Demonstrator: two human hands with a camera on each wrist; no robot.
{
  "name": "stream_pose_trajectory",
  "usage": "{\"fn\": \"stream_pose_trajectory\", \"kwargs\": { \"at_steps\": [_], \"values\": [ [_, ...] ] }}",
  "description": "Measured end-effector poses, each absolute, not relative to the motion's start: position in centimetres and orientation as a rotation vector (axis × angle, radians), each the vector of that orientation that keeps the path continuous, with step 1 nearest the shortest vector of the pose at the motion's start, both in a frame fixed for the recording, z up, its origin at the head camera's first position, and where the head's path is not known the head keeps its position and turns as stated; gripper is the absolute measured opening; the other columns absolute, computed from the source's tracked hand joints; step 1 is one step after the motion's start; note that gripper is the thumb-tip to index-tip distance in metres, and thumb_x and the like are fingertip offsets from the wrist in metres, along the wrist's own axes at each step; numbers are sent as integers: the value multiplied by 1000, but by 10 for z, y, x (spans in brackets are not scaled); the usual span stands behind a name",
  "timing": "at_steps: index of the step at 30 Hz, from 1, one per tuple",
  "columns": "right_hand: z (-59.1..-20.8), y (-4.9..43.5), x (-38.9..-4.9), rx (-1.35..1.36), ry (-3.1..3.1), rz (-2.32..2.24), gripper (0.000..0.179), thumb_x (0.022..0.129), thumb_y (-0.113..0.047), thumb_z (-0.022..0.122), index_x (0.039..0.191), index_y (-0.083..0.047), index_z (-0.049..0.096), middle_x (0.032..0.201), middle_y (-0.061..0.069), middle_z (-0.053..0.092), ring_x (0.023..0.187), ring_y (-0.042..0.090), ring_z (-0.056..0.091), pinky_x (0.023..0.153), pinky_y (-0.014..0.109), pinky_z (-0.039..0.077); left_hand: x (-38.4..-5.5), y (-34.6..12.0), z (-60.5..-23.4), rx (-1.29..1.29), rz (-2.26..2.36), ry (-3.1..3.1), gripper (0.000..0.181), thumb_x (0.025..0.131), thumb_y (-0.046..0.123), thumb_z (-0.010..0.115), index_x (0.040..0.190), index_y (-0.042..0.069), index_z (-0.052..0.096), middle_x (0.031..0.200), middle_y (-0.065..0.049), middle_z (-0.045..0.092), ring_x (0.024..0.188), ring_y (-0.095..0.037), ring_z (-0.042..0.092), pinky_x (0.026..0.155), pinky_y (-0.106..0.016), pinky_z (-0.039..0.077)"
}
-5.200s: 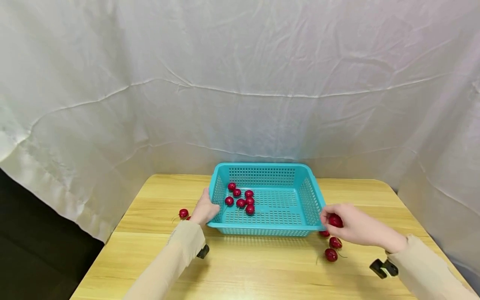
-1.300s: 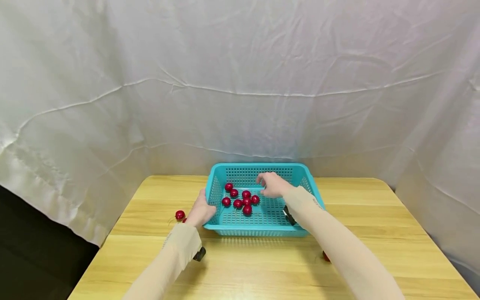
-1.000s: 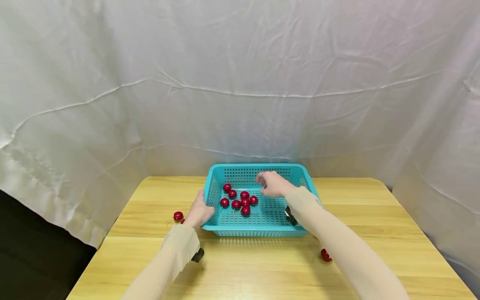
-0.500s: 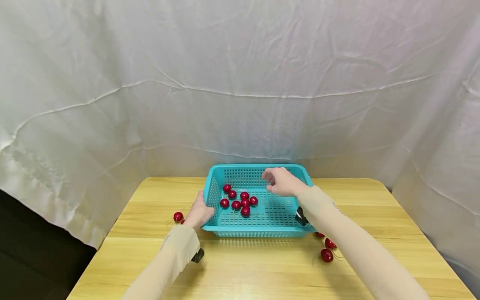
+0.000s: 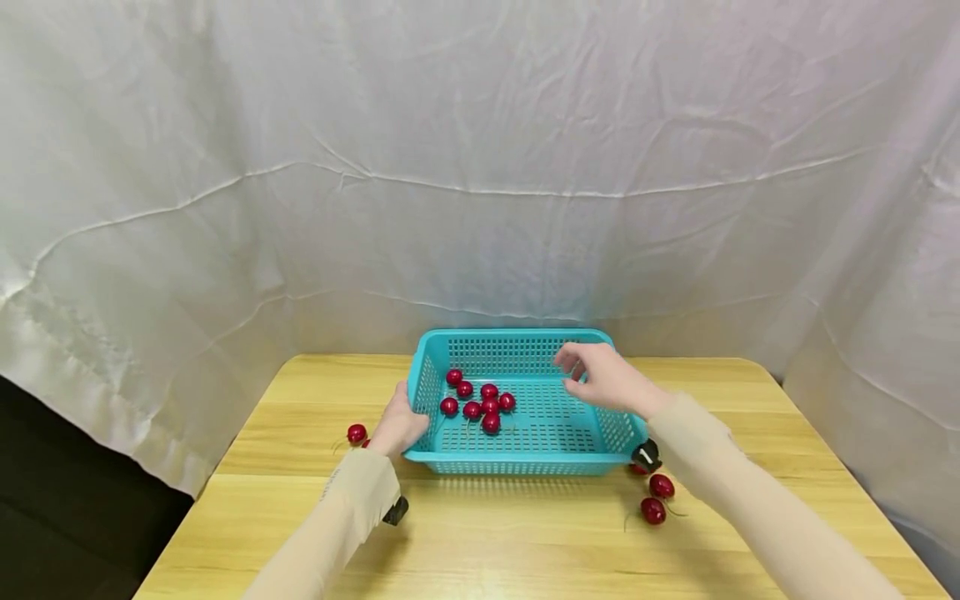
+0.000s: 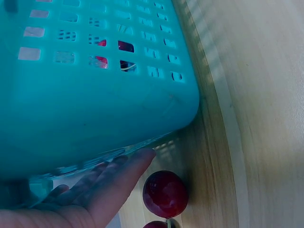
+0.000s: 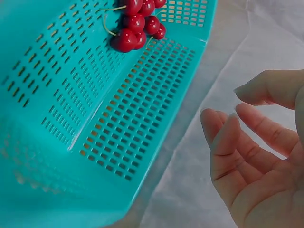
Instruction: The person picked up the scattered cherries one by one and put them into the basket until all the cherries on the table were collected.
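A turquoise plastic basket [image 5: 521, 457] with slotted walls stands on the table, several red cherries [image 5: 490, 406] grouped in its left half. My left hand [image 5: 399, 425] holds its left side, thumb over the rim and fingers along the outer wall. Two cherries [image 6: 165, 194] lie just beside those fingers in the left wrist view. Above the basket's right end hovers my right hand [image 5: 603, 377], fingers loosely bent and apart; nothing is between them in the right wrist view, where the thumb and fingertips do not meet.
Several cherries [image 5: 653, 510] with stems lie on the wooden table [image 5: 525, 542] by the basket's front right corner, one partly hidden by the wrist strap. Another cherry [image 5: 356, 433] lies left of my left hand. A pale curtain [image 5: 480, 233] hangs behind and around the table.
My right hand, which held a cherry at the right about five seconds ago, has since been over the basket and now draws back rightward. One more cherry lies in the basket. My left hand stays.
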State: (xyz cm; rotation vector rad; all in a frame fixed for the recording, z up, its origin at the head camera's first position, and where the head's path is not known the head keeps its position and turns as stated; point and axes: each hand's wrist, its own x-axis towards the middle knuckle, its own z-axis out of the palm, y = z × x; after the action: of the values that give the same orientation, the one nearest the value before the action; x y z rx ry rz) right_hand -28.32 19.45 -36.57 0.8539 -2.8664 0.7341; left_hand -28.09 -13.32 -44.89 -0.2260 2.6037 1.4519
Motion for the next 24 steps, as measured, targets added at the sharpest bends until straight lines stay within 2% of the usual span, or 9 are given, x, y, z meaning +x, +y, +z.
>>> {"fn": "stream_pose_trajectory", "kwargs": {
  "at_steps": [4,15,24],
  "values": [
    [-368,210,-270,844,-2838,754,24,91,-6,65,114,-3,66,105,10,71,82,14,64,69,24,56,-281,-133,-449,-224,1454,2602,71,89,-5,53,152,9,25,152,-23,44,136,-43,46,112,-66,38],
    [-374,256,-231,769,-2731,788,22,87,1,68,109,-3,66,96,7,69,80,12,65,64,21,56,-279,-133,-448,-208,1465,2594,69,90,-5,53,152,9,25,151,-24,44,136,-44,47,111,-67,40],
    [-386,293,-200,674,-2744,749,18,85,1,70,100,-7,65,87,-2,63,76,0,58,60,21,54,-277,-134,-448,-204,1467,2601,69,90,-5,52,152,9,24,150,-24,45,136,-44,47,111,-65,40]
  ]
}}
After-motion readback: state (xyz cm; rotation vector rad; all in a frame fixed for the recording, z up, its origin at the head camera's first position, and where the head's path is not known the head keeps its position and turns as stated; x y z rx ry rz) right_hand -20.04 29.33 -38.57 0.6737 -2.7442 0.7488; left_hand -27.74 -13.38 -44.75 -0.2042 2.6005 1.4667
